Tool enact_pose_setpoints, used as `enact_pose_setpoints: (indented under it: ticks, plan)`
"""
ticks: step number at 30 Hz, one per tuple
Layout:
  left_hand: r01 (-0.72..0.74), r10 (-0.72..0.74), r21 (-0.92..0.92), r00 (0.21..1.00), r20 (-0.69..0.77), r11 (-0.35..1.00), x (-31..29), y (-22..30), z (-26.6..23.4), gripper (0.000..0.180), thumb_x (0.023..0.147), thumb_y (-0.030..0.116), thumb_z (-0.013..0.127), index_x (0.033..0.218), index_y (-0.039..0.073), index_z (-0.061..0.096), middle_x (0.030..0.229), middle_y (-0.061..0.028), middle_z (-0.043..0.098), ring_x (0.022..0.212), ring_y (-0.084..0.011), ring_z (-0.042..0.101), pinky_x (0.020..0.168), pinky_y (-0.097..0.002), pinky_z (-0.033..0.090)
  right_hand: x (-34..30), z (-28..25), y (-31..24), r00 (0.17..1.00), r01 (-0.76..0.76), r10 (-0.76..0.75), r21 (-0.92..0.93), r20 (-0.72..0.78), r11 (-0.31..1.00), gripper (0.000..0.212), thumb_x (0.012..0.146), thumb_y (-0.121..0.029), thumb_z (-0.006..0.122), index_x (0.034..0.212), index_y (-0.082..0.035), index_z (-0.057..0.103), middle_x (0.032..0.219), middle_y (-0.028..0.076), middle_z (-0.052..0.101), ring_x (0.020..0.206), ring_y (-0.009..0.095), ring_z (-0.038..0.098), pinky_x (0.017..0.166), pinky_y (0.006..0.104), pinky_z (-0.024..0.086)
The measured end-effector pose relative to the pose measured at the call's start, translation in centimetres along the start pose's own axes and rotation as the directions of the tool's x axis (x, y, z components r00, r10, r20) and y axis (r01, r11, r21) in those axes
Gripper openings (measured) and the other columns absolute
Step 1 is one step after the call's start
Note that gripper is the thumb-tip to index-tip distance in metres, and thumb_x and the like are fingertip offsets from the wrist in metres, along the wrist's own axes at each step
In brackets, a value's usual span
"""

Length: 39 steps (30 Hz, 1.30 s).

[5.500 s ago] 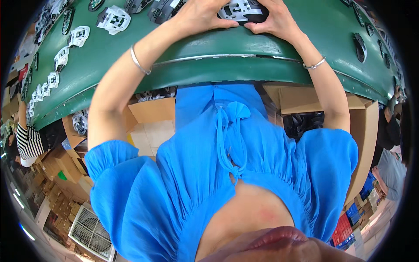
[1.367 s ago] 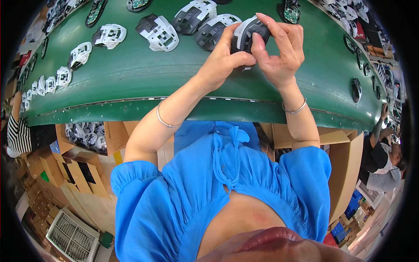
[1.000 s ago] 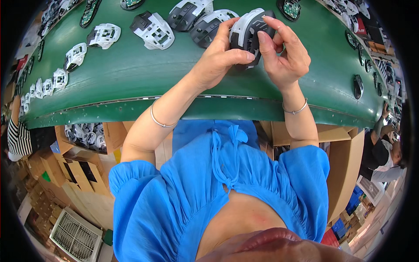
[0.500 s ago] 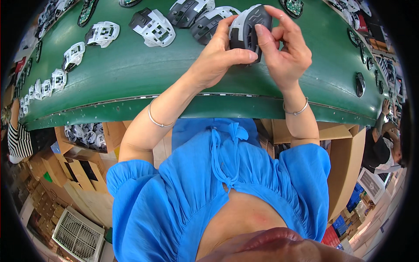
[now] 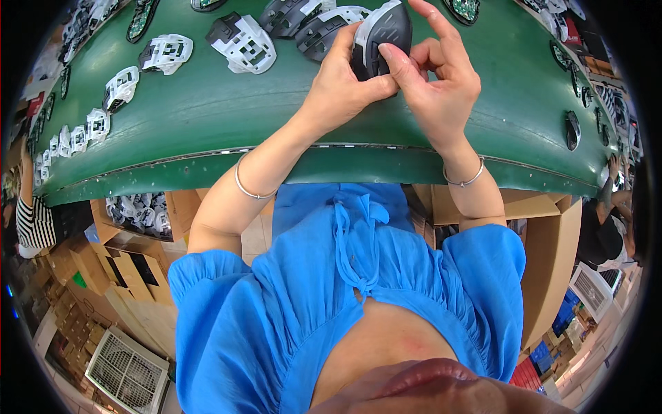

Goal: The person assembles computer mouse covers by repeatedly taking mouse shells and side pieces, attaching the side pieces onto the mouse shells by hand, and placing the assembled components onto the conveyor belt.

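Note:
Above the green work surface I hold a black and grey computer mouse point(image 5: 386, 38), tilted up on its side. My left hand point(image 5: 343, 83) is closed round its left side and lower end, thumb along the bottom. From the right, my right hand point(image 5: 443, 93) presses its thumb against the mouse's side; its index finger points up, off the shell, and the other fingers curl. Just left of the mouse lie black and white mouse shells point(image 5: 329, 33), and another shell point(image 5: 243, 43) with cut-outs sits farther left.
More white shells point(image 5: 167, 54) run in a line down the left side. Mouse bases with green circuit boards point(image 5: 462, 10) lie at the far edge, and a dark mouse part point(image 5: 572, 131) at the right. Cardboard boxes point(image 5: 548, 269) stand below the surface. People work at both sides.
Both hands and the mouse have shifted a little to the left and up. My right index finger, which was on the mouse's top edge, now points upward away from it.

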<state>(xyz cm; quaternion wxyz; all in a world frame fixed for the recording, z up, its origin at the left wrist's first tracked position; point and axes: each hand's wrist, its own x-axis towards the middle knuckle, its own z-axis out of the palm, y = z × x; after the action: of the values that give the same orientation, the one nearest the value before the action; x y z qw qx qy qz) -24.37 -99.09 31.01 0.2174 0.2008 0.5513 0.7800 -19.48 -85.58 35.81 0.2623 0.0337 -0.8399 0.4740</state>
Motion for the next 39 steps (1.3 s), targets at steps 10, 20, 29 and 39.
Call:
enact_pose_setpoints:
  ticks: [10, 20, 29, 39]
  plan:
    - [-0.277, 0.281, 0.156, 0.96, -0.003, 0.948, -0.2, 0.9, -0.2, 0.084, 0.066, 0.008, 0.078, 0.138, 0.001, 0.034, 0.125, -0.0137, 0.048, 0.114, -0.0215, 0.053, 0.095, -0.0332, 0.046, 1.6, -3.0, -1.0, 0.977, -0.206, 0.16, 0.407, 0.143, 0.89, 0.051, 0.08, -0.002, 0.072, 0.128, 0.003, 0.057, 0.07, -0.003, 0.054, 0.06, 0.003, 0.047, 0.053, 0.0152, 0.033]
    - [-0.524, 0.478, 0.569, 0.844, 0.245, 0.634, -0.7, 2.6, -1.9, 0.088, 0.06, 0.0, 0.077, 0.14, 0.002, 0.04, 0.133, -0.0117, 0.047, 0.122, -0.0245, 0.05, 0.105, -0.0364, 0.04, 1.4, -4.6, -1.1, 0.936, -0.222, 0.123, 0.28, 0.331, 0.934, 0.066, 0.072, -0.01, 0.077, 0.134, 0.0, 0.053, 0.093, 0.003, 0.059, 0.087, 0.009, 0.057, 0.076, 0.0238, 0.045]
    - [-0.468, 0.314, 0.554, 0.881, 0.354, 0.689, -1.5, 2.3, -1.3, 0.083, 0.06, 0.01, 0.082, 0.134, 0.002, 0.045, 0.128, -0.0148, 0.053, 0.119, -0.0308, 0.052, 0.102, -0.0399, 0.041, 0.8, -5.5, 1.8, 0.865, -0.207, 0.023, 0.314, 0.502, 0.926, 0.07, 0.062, -0.016, 0.084, 0.126, -0.001, 0.061, 0.12, 0.013, 0.064, 0.106, 0.022, 0.063, 0.098, 0.0359, 0.048]
    - [-0.296, 0.158, 0.431, 0.932, 0.328, 0.852, -2.0, 0.3, -1.1, 0.075, 0.07, 0.008, 0.082, 0.133, -0.002, 0.044, 0.123, -0.0128, 0.055, 0.114, -0.0212, 0.057, 0.098, -0.0347, 0.047, 0.3, -5.7, 3.5, 0.776, -0.301, 0.113, 0.208, 0.62, 0.931, 0.073, 0.056, -0.017, 0.086, 0.123, 0.0, 0.063, 0.119, 0.015, 0.066, 0.11, 0.02, 0.062, 0.101, 0.0329, 0.044]
